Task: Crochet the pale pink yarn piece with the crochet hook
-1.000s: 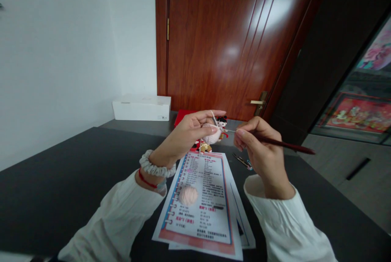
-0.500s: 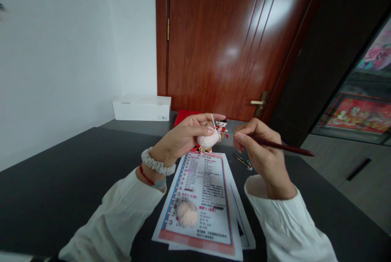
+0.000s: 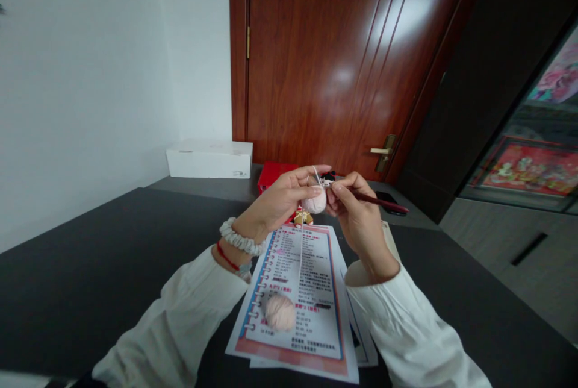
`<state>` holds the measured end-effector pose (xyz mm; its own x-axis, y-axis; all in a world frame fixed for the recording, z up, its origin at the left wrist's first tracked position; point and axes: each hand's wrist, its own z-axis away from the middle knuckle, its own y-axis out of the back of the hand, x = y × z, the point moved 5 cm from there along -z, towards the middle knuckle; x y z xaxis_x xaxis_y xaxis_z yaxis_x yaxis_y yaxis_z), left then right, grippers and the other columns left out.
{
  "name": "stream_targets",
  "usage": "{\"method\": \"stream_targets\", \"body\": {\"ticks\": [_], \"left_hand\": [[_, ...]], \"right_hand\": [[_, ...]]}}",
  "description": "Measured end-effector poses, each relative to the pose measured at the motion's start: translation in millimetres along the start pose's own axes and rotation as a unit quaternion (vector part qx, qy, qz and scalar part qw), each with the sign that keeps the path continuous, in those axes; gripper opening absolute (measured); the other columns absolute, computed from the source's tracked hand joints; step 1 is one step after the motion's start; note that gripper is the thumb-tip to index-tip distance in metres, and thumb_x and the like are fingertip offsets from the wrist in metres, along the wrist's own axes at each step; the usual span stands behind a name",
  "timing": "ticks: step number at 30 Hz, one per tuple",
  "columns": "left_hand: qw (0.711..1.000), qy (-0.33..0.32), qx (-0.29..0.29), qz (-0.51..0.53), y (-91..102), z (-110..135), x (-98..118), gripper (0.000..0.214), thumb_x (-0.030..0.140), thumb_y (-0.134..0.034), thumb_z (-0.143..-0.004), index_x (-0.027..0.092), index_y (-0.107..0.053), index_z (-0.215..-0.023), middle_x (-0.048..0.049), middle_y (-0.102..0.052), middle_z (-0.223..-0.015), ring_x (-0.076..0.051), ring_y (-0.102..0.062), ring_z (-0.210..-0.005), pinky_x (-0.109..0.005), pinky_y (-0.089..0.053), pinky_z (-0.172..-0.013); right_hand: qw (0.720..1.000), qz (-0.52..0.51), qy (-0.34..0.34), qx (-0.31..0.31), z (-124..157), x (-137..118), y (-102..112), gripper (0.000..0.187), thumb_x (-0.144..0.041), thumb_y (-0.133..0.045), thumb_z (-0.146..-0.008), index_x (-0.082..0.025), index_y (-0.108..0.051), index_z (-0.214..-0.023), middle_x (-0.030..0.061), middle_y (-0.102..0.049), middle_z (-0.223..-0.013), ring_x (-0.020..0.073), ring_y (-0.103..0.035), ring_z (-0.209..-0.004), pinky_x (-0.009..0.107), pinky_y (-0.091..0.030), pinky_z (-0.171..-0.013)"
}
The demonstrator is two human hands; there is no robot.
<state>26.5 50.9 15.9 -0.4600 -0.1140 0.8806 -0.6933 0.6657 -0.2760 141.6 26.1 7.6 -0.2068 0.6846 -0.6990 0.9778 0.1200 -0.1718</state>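
Observation:
Between the thumb and fingers of my left hand (image 3: 286, 195) is a pale pink crochet piece (image 3: 315, 200), rounded in shape. A strand of yarn loops up over my raised left index finger. My right hand (image 3: 359, 207) is closed round a crochet hook with a dark red-brown handle (image 3: 383, 200); its tip meets the piece's right edge, mostly hidden by my fingers. A pink ball of yarn (image 3: 280, 312) rests on the printed pattern sheet (image 3: 311, 328), and a strand runs from the work down across the page.
Behind my hands stand a small doll (image 3: 303, 217), partly hidden, and a red box (image 3: 273, 174). A white box (image 3: 210, 160) sits at the back left of the black table (image 3: 112, 267). A dark phone-like object (image 3: 394, 203) lies beyond my right hand.
My right hand has moved left, bringing the hook in against the crochet piece. The piece has turned and shifted slightly right with my left hand. The yarn ball has shifted slightly.

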Motion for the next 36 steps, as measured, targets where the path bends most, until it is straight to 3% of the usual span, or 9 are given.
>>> {"method": "stream_targets", "body": {"ticks": [5,9,17,19,22,26,29,31,36], "left_hand": [[0.999,0.006,0.011,0.03,-3.8,-2,-6,0.033,0.009,-0.065,-0.074,0.016,-0.065,-0.106,-0.0031,-0.064,-0.085,-0.011,-0.06,-0.073,-0.022,-0.045,-0.065],[0.999,-0.011,0.042,0.032,-5.3,-3,-8,0.018,0.017,-0.062,-0.079,0.015,-0.066,-0.097,-0.0012,-0.062,-0.076,-0.009,-0.057,-0.065,-0.019,-0.043,-0.058],[0.985,-0.132,0.11,0.022,6.4,4,22,0.007,0.011,-0.06,-0.073,0.016,-0.062,-0.078,0.0035,-0.058,-0.069,-0.006,-0.054,-0.059,-0.017,-0.042,-0.055],[0.977,-0.16,0.14,0.015,17.1,7,33,0.008,0.011,-0.059,-0.074,0.017,-0.061,-0.079,0.0044,-0.056,-0.066,-0.006,-0.053,-0.058,-0.016,-0.04,-0.053],[0.968,-0.182,0.17,0.016,35.4,10,42,0.01,0.01,-0.058,-0.073,0.017,-0.06,-0.08,0.0047,-0.055,-0.066,-0.006,-0.053,-0.057,-0.016,-0.04,-0.053],[0.96,-0.186,0.201,0.06,60.9,6,39,0.011,0.007,-0.057,-0.071,0.016,-0.06,-0.076,0.0045,-0.055,-0.068,-0.004,-0.051,-0.057,-0.015,-0.04,-0.054],[0.957,-0.171,0.217,0.094,75.2,-1,42,0.01,0.007,-0.056,-0.073,0.016,-0.06,-0.075,0.0047,-0.053,-0.066,-0.005,-0.051,-0.057,-0.015,-0.041,-0.056],[0.954,-0.17,0.226,0.104,80.7,-5,52,0.01,0.007,-0.056,-0.072,0.017,-0.059,-0.073,0.0046,-0.054,-0.069,-0.005,-0.051,-0.059,-0.016,-0.042,-0.059],[0.957,-0.184,0.203,0.09,67.3,0,98,0.012,0.006,-0.052,-0.076,0.016,-0.058,-0.079,0.0037,-0.055,-0.076,-0.006,-0.054,-0.065,-0.02,-0.043,-0.068]], "right_hand": [[0.968,0.218,0.119,0.034,7,-8,4,0.011,-0.026,-0.06,-0.084,-0.02,-0.054,-0.076,-0.004,-0.054,-0.067,0.0111,-0.05,-0.059,0.026,-0.041,-0.057],[0.957,0.244,0.156,0.018,12,-13,1,0.008,-0.023,-0.059,-0.085,-0.021,-0.053,-0.079,-0.0032,-0.057,-0.072,0.0122,-0.053,-0.065,0.028,-0.043,-0.062],[0.985,0.155,0.045,-0.053,7,-1,-8,0.025,-0.027,-0.06,-0.084,-0.023,-0.046,-0.104,0.0,-0.058,-0.088,0.0122,-0.056,-0.07,0.027,-0.046,-0.059],[0.962,0.229,-0.001,-0.149,12,4,-17,0.017,-0.028,-0.057,-0.086,-0.021,-0.048,-0.099,-0.0007,-0.056,-0.083,0.0115,-0.053,-0.066,0.026,-0.045,-0.057],[0.838,0.375,-0.052,-0.393,50,16,-40,0.021,-0.029,-0.06,-0.084,-0.02,-0.053,-0.102,0.004,-0.061,-0.091,0.0156,-0.057,-0.072,0.031,-0.048,-0.065],[0.737,0.461,-0.065,-0.49,121,34,-66,0.052,-0.04,-0.063,-0.081,-0.019,-0.045,-0.125,0.0157,-0.056,-0.122,0.0307,-0.061,-0.098,0.041,-0.052,-0.074],[0.7,0.511,-0.052,-0.496,152,59,-82,0.036,-0.031,-0.055,-0.087,-0.018,-0.051,-0.119,0.0184,-0.051,-0.129,0.0342,-0.058,-0.106,0.042,-0.054,-0.073],[0.684,0.521,-0.045,-0.508,149,80,-90,0.023,-0.019,-0.05,-0.087,-0.016,-0.055,-0.109,0.0151,-0.06,-0.111,0.03,-0.061,-0.097,0.038,-0.054,-0.069],[0.727,0.5,-0.061,-0.467,67,126,-110,0.03,-0.023,-0.062,-0.08,-0.019,-0.058,-0.11,0.0109,-0.061,-0.112,0.0245,-0.062,-0.094,0.036,-0.052,-0.076]]}}
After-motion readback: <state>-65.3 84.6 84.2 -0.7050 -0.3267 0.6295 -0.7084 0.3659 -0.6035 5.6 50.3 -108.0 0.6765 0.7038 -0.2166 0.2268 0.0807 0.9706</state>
